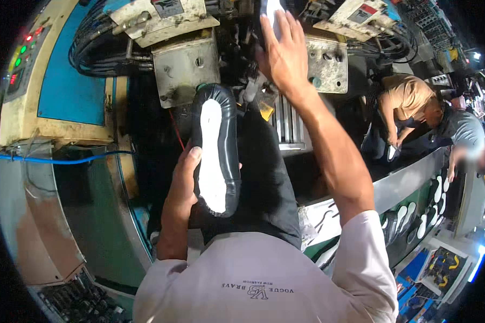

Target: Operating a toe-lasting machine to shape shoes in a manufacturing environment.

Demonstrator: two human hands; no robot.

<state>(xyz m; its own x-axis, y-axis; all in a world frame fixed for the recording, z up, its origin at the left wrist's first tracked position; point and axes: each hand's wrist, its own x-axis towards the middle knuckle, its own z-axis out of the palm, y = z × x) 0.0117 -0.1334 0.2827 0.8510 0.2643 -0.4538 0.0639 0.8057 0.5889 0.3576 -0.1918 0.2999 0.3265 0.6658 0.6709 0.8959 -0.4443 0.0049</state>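
My left hand [186,175] holds a black shoe upper [229,142] with its white sole side turned up. The thumb lies along the near left edge, and the other fingers are mostly hidden beneath. The shoe's gathered toe points away from me, over my dark trousers. Farther off, my right hand [285,56] reaches into the middle of the machine, its fingers stretched out and slightly apart. Its fingertips touch or lie over a second shoe piece [273,7], white on top with a dark edge, cut off by the top of the picture.
Stained metal plates [186,70] of the machine flank my reach, with black hoses [83,48] at left. A control panel [24,56] has lit buttons. At right, a co-worker [412,99] handles a shoe beside a conveyor [409,180] carrying several white-soled shoes. A blue hose [64,160] crosses left.
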